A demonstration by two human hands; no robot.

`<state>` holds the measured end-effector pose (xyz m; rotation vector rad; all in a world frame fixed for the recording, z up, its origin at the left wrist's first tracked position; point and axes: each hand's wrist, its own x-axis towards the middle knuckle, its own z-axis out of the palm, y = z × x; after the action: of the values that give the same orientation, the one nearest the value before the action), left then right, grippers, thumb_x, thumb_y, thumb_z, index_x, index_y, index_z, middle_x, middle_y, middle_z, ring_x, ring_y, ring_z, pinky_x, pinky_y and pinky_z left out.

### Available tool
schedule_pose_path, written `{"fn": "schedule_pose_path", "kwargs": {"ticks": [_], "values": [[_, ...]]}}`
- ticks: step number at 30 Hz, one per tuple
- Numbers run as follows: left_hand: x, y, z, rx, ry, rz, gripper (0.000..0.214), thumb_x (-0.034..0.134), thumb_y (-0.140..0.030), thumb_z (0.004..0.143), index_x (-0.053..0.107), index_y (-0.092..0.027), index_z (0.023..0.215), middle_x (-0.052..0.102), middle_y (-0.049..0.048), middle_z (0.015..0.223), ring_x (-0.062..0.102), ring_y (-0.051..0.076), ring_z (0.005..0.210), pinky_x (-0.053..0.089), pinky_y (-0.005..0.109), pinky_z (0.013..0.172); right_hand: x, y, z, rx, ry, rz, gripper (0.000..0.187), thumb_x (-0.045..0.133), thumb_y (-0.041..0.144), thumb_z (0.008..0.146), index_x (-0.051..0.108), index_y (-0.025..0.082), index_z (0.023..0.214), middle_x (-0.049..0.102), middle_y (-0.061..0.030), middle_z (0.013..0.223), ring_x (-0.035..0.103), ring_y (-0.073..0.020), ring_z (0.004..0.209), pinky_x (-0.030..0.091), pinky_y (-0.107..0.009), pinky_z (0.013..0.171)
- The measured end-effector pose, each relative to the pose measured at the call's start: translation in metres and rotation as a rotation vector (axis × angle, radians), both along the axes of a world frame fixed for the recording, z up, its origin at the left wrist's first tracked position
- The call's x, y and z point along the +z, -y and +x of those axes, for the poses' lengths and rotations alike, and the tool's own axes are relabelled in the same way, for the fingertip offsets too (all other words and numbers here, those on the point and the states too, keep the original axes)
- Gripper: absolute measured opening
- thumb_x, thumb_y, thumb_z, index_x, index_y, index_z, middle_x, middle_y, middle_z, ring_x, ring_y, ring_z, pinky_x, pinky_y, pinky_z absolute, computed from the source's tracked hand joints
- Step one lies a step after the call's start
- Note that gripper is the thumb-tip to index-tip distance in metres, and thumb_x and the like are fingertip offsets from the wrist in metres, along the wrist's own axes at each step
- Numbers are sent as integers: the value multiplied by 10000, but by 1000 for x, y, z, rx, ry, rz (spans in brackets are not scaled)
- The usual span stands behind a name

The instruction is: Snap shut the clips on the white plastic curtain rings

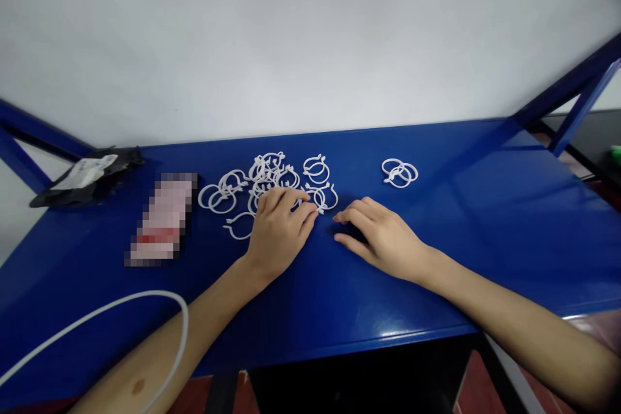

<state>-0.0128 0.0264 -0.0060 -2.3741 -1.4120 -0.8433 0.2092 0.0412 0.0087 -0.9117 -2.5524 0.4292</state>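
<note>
Several white plastic rings lie in a loose pile on the blue table. My left hand rests palm down on the near edge of the pile, its fingers stretched out and touching the rings. My right hand lies flat on the bare table just right of the pile, fingers extended and slightly apart, holding nothing. A small separate cluster of white rings lies further right, beyond my right hand.
A pixelated pink and white packet lies left of the pile. A black bag with a white label sits at the far left by the wall. A white tube curves over my left forearm. Blue frame struts rise at the right.
</note>
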Motion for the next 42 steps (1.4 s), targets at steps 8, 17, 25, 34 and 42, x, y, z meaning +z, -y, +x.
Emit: {"fn": "schedule_pose_path", "kwargs": {"ticks": [8,17,25,34,42], "values": [[7,13,5,-252,-43,191,131,712,-114,829,683,-200,923,684,30,981,544,212,970,477,421,973,4,4,-4,-221,-340,-379,199,519,376,989,602,195,1002,650,10,817,598,-111,707,475,-244,645],[14,18,7,-264,165,121,252,724,-154,835,631,-148,1069,686,64,993,596,199,942,519,387,893,3,3,-1,-139,-393,-258,129,555,291,973,613,179,948,643,-4,836,597,-105,738,480,-238,683],[11,12,7,-198,335,-53,97,660,-158,898,642,-181,991,712,-2,850,585,154,825,504,318,793,1,3,0,-6,-375,-134,122,569,258,970,622,172,1038,673,-52,932,622,-142,820,531,-299,745],[7,19,13,-293,299,-21,81,655,-107,889,636,-158,950,704,9,813,575,155,805,515,321,763,-1,7,0,49,-414,-103,89,597,244,960,636,164,957,706,-42,868,645,-133,775,525,-270,705],[8,30,21,-309,221,133,142,631,10,843,612,-118,903,651,34,715,569,167,742,519,334,701,3,17,-3,106,-285,64,222,482,256,1011,604,149,861,617,-29,711,501,-131,624,438,-273,601]]}}
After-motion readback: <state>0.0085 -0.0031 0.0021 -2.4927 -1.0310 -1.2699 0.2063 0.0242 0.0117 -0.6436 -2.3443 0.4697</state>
